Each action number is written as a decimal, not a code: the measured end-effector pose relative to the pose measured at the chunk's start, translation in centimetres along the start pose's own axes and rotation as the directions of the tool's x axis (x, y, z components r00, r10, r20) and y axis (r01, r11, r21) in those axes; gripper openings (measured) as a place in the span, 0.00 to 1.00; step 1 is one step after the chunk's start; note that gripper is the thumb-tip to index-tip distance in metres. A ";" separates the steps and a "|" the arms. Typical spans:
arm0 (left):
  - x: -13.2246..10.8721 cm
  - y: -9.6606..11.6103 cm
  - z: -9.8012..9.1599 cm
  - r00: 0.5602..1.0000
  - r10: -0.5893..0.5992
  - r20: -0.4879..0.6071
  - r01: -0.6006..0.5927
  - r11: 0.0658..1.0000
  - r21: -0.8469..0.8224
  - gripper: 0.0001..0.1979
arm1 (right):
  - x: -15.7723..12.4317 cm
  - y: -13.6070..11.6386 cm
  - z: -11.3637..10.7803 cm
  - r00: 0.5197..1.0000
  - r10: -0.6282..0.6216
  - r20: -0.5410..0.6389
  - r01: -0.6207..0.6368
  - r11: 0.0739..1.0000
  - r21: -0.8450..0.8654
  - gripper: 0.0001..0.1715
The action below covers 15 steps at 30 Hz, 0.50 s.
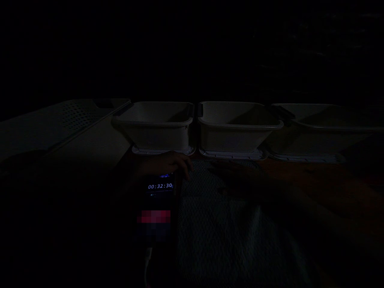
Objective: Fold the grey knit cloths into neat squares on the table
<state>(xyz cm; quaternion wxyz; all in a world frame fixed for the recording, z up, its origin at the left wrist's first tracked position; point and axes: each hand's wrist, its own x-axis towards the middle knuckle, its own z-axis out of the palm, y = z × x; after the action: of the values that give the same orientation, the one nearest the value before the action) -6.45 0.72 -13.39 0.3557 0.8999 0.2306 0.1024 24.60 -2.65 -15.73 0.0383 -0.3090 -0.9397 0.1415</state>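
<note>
The scene is very dark. A dark, textured cloth [216, 232] is spread on the table, with folds toward its lower right. On its upper part lies my right hand [234, 175], palm down with fingers stretched out to the left. My left hand [169, 163] rests over the top end of a lit phone [156, 200], its fingers bent down by the cloth's upper left edge. Nothing shows in either hand. The phone's screen reads 00:32:30, and a white cable [147, 264] runs from its lower end.
Behind the cloth stand three pale plastic bins in a row: a left bin [162, 134], a middle bin [232, 138] and a right bin [312, 142]. A larger pale basket [90, 136] with a perforated wall is at left. Brown tabletop [315, 176] shows at right.
</note>
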 end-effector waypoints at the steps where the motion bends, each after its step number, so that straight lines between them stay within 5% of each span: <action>1: 0.0 0.0 0.0 1.000 0.005 -0.004 -0.005 1.000 -0.003 0.17 | 0.0 0.0 0.0 1.000 0.005 -0.001 -0.005 1.000 0.001 0.39; 15: 0.2 -0.5 0.1 0.998 0.059 -0.013 -0.059 0.998 -0.004 0.14 | -0.2 1.4 0.4 0.995 0.067 -0.079 -0.069 0.997 -0.025 0.34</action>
<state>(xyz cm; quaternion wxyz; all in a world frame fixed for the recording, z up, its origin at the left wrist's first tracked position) -6.41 1.01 -13.80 0.3529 0.9049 0.2059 0.1190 25.50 -1.78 -16.52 0.0660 -0.3467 -0.9282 0.1177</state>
